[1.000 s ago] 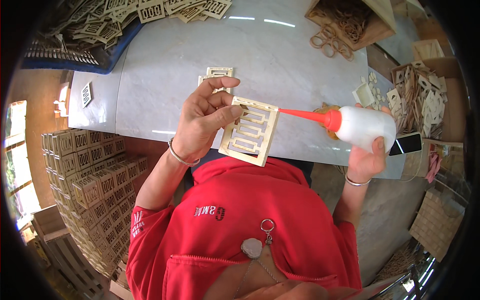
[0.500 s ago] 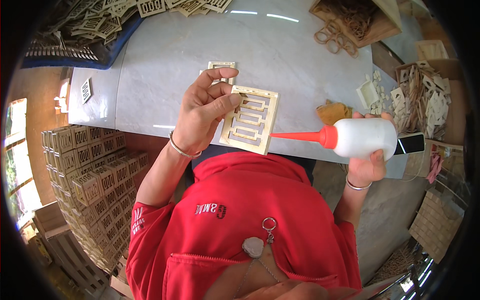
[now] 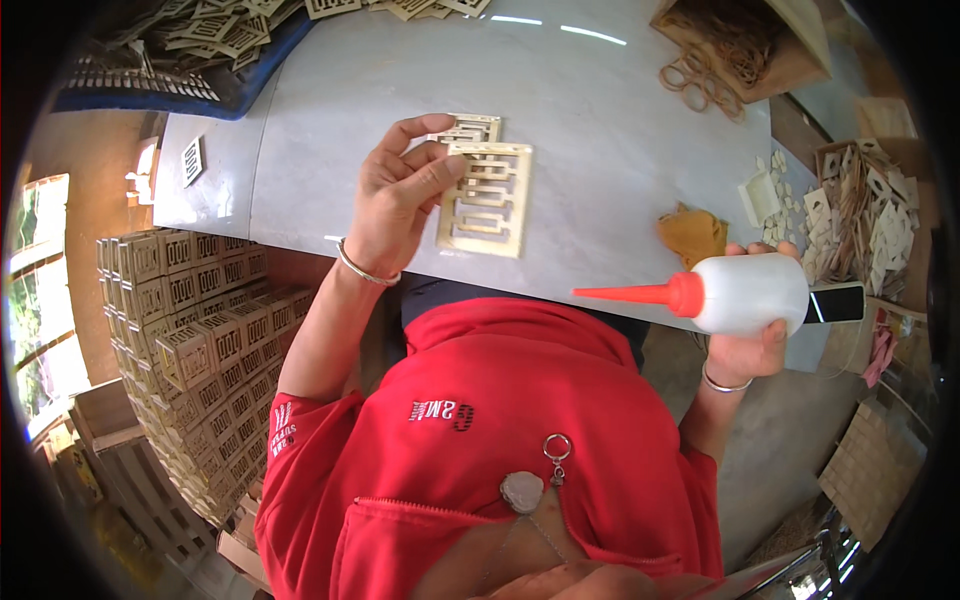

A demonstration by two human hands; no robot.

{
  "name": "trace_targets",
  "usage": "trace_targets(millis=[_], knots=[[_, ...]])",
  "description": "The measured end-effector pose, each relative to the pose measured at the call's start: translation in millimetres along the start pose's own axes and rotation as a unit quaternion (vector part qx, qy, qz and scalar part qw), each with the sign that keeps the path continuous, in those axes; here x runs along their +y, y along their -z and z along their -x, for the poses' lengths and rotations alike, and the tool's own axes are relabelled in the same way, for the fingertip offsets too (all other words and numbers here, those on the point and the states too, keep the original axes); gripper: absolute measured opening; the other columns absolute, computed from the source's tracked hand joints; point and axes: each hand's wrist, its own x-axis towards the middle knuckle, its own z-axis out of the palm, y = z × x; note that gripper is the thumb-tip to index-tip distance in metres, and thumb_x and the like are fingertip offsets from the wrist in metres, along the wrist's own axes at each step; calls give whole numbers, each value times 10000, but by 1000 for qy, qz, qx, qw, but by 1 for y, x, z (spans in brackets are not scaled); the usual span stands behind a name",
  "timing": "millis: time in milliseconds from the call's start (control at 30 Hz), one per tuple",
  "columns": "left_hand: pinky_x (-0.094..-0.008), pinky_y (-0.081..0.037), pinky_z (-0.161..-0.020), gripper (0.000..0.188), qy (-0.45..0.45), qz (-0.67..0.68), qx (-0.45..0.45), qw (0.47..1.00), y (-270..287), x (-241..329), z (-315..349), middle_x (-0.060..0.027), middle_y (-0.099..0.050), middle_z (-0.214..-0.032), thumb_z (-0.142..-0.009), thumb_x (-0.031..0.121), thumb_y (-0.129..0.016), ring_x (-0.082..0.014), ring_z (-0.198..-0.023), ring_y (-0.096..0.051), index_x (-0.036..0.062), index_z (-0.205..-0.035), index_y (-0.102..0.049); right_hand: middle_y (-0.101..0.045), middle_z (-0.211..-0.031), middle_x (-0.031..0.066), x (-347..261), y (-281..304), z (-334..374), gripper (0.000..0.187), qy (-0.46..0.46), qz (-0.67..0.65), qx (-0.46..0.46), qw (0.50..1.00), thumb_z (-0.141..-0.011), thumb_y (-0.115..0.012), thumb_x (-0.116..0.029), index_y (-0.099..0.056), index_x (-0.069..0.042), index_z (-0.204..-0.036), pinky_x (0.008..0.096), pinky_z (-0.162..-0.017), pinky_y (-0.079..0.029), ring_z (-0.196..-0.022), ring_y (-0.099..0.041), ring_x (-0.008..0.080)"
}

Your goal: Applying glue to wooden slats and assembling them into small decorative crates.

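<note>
My left hand (image 3: pixel 400 200) pinches a pale wooden fretwork panel (image 3: pixel 480 243) by its upper left edge, between thumb and fingers. The panel is square with several slotted cut-outs and is held up over the near part of the table. Just beyond it a similar wooden piece (image 3: pixel 480 122) lies on the tabletop, partly hidden by the panel and my fingers. My right hand (image 3: pixel 745 352) is wrapped round a white squeeze bottle (image 3: pixel 755 293), tipped on its side. Its long red nozzle (image 3: pixel 625 294) points left, apart from the panel.
A blue basket (image 3: pixel 235 100) of fretwork panels stands far left; a small panel (image 3: pixel 193 161) lies below it. Stacked wooden boxes (image 3: pixel 190 350) stand left of me. Right are a yellow cloth (image 3: pixel 690 235), a phone (image 3: pixel 836 304), wood pieces (image 3: pixel 860 220) and a box of rubber bands (image 3: pixel 745 45).
My left hand has carried the panel away from the nozzle tip, farther over the table and toward the other wooden piece. The bottle stays in my right hand. The whole view has shifted slightly.
</note>
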Motion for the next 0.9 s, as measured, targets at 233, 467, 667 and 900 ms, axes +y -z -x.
trace_targets(millis=[233,467,667,900], knots=[[-205,-394,-584,383,-38,-171,100,980,72,-24,-14,-43,-609,-749,-806,35,-655,-78,-667,-530,-26,-1135,-468,-471,-1210,210,9,17,0,806,-18,-16,51,998,-763,-649,-358,-266,28,-1358,462,-1023,-340,-1164,-455,368],[-255,-468,-574,415,-87,-466,108,874,93,-36,-33,-70,-605,-730,-746,122,-704,-118,-620,-581,-1,-1091,-509,-502,-1161,181,13,20,-2,776,-21,-19,84,996,-739,-649,-331,-298,16,-1338,484,-1026,-344,-1117,-495,301],[-340,-480,-613,310,-201,-627,114,744,89,3,-59,-95,-543,-845,-755,166,-682,-219,-688,-576,37,-1004,-549,-510,-1137,177,21,29,-15,743,-31,-35,82,996,-757,-647,-315,-309,18,-1328,461,-1016,-356,-1098,-496,311],[-365,-461,-773,254,-382,-791,65,474,82,42,-170,-95,-545,-938,-737,84,-625,-278,-879,-549,41,-977,-555,-502,-1142,192,28,41,-29,727,-34,-39,95,994,-781,-617,-323,-305,29,-1336,450,-1018,-346,-1101,-486,342]])
